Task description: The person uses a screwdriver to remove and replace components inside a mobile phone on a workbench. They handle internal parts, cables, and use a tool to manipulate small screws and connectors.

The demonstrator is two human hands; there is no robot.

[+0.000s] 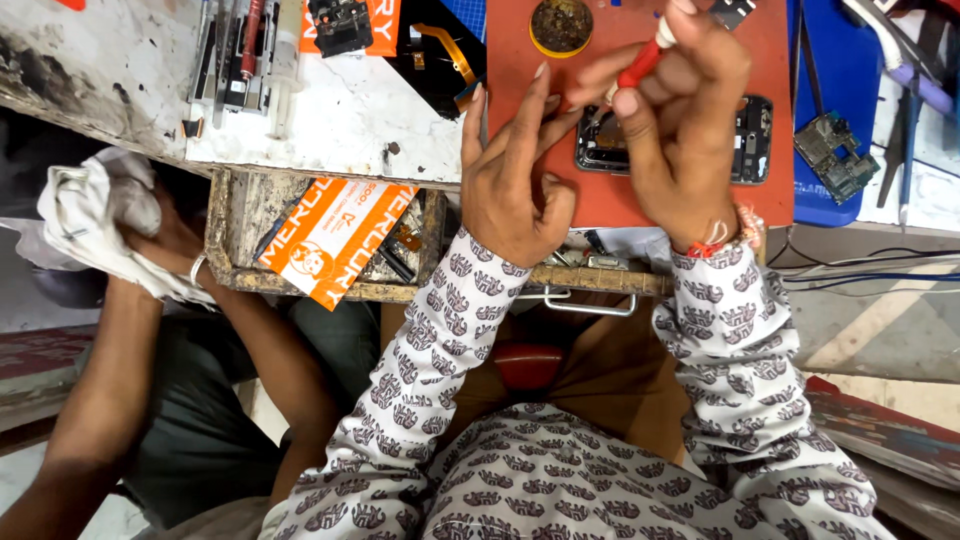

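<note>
Wooden drawer (pixel 232 262): open, lower left — orange card (pixel 335 238), tools inside
Right hand (pixel 678 130): fingers pinching red screwdriver (pixel 643 60) over phone (pixel 745 140)
Left hand (pixel 512 180): fingers spread — steadying phone

A worn white bench (pixel 340 120) runs across the top, its paint chipped and smeared black toward the left. A red mat (pixel 520 60) lies on it, with a blue mat (pixel 830 70) just beside that on the right. Below the bench edge an open wooden drawer (pixel 225 230) shows a scuffed, dirty rim and a metal handle (pixel 590 305). Cables (pixel 870 275) trail off to the right over a pale grey surface (pixel 880 330). Light is bright and even, with the space under the bench in shadow.
</note>
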